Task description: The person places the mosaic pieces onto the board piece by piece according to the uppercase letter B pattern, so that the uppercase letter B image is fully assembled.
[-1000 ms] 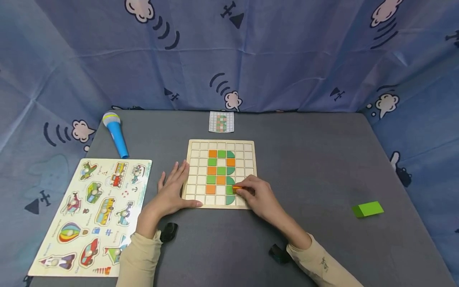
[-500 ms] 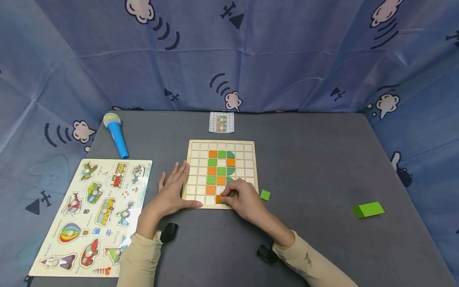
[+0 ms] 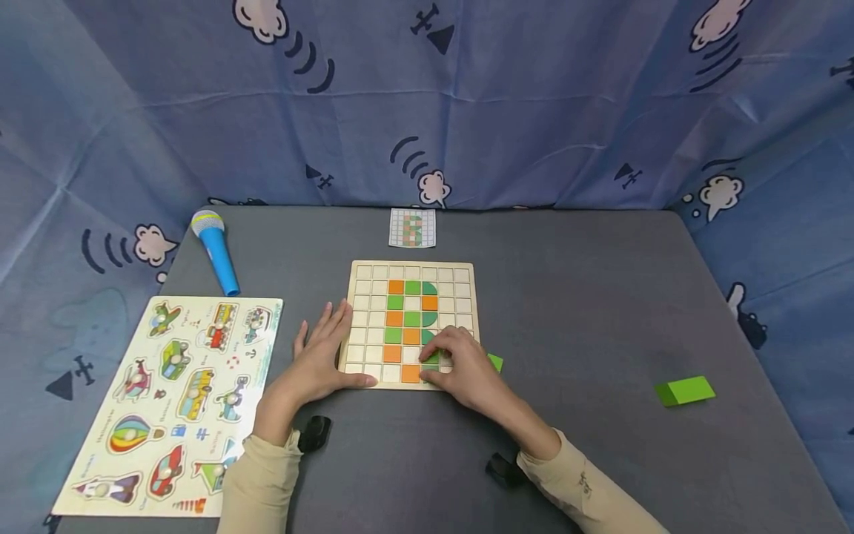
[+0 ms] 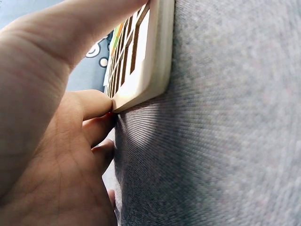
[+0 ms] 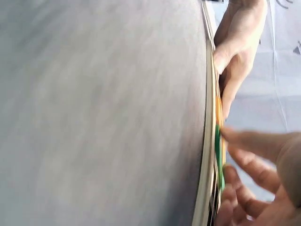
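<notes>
A wooden grid board [image 3: 462,274] lies flat on the table, with orange and green square tiles and rounded dark-green ones set in its cells. My left hand [image 3: 320,357] rests along the board's left side, fingers fairly straight, thumb over the near-left corner. Over the board's lower right is my right hand [image 3: 467,369], its thumb and index finger apart. In the right wrist view its fingertips [image 5: 226,134] are down at the tiles. An orange tile [image 3: 410,373] sits in the bottom row beside the thumb. The right hand partly hides the rounded tiles there.
A loose green tile [image 3: 495,362] lies just right of the board. Behind the board is a small pattern card [image 3: 412,227]. A picture puzzle [image 3: 256,378] and a toy microphone [image 3: 220,256] are at left, a green block [image 3: 687,390] at far right.
The right hand brought the orange tile left to the bottom row and let go of it, then shifted slightly right. A loose green tile came into view beside the board. The left hand stayed still.
</notes>
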Tool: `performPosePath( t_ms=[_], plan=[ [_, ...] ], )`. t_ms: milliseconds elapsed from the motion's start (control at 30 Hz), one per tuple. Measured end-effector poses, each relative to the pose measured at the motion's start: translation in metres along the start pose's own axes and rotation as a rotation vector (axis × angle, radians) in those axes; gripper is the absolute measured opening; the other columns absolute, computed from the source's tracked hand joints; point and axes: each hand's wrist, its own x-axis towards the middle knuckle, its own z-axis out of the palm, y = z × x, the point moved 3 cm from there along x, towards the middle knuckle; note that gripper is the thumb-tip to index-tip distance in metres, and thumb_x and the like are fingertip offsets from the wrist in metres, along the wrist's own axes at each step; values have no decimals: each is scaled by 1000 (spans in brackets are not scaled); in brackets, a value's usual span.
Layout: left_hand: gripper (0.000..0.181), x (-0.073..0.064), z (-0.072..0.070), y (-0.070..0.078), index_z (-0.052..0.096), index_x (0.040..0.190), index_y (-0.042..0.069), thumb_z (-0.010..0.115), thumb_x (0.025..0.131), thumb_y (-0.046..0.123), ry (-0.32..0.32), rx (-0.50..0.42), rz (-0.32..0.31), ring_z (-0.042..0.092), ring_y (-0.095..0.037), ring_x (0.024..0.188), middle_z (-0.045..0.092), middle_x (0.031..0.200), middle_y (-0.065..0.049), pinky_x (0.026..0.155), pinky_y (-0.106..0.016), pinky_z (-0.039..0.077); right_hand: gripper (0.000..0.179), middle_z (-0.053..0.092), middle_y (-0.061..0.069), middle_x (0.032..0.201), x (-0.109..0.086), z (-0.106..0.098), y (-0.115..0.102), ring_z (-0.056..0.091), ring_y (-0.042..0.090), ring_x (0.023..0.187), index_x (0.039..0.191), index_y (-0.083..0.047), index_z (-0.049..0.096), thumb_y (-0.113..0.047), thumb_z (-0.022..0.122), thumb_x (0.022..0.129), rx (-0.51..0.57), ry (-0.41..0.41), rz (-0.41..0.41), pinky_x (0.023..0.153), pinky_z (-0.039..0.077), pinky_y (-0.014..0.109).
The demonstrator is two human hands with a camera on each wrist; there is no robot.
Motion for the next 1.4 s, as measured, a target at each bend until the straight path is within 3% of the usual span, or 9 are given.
performPosePath(
  t_ms=[233, 533, 633, 733, 867, 1100, 1400],
  plan=[
    [131, -1, 0, 0, 11, 171, 5, 94, 78, 45, 5, -8, 12, -2, -38, 167, 6, 180, -13, 127, -68, -8, 31, 65, -2, 110, -20, -22, 27, 49, 16, 99, 106, -19, 78, -13, 94, 80, 8, -20, 12, 86, 44, 35],
    [130, -1, 0, 0, 12, 170, 4, 94, 78, 44, 7, -11, 21, -2, -38, 167, 6, 180, -14, 127, -69, -8, 37, 63, 7, 128, -38, -58, 53, 59, 31, 122, 117, -18, 76, -9, 91, 83, -33, -38, 27, 101, 51, 54],
    [130, -1, 0, 0, 12, 170, 3, 94, 78, 44, 10, -12, 25, -2, -39, 167, 7, 180, -14, 127, -69, -8, 40, 66, 6, 125, -43, -67, 59, 62, 30, 117, 119, -16, 76, -5, 90, 83, -54, -33, 20, 99, 53, 52],
    [129, -1, -1, -1, 13, 170, 3, 94, 78, 44, 13, -11, 27, -2, -39, 167, 7, 180, -14, 127, -69, -8, 41, 69, 2, 118, -45, -71, 64, 64, 22, 107, 118, -15, 77, 0, 89, 82, -63, -15, 19, 92, 55, 41],
    [130, -1, 0, -1, 13, 170, 4, 94, 78, 44, 11, -9, 27, -2, -39, 167, 7, 180, -14, 127, -69, -8, 36, 70, 0, 105, -45, -71, 67, 63, 14, 93, 113, -13, 79, 4, 87, 82, -50, 12, 18, 80, 54, 29],
    [131, 1, 1, -1, 12, 170, 5, 94, 78, 45, 7, -9, 22, -3, -38, 167, 6, 180, -14, 127, -69, -8, 20, 68, -3, 91, -40, -62, 59, 59, 7, 76, 108, -12, 81, -4, 84, 89, 13, 68, 0, 69, 52, 25],
    [131, 1, 1, -2, 11, 171, 5, 94, 78, 45, 3, -14, 18, -3, -38, 167, 5, 180, -13, 127, -69, -9, 31, 71, 0, 94, -29, -36, 25, 55, 13, 74, 120, -12, 81, -5, 83, 90, 197, 79, -32, 66, 47, 25]
  ],
)
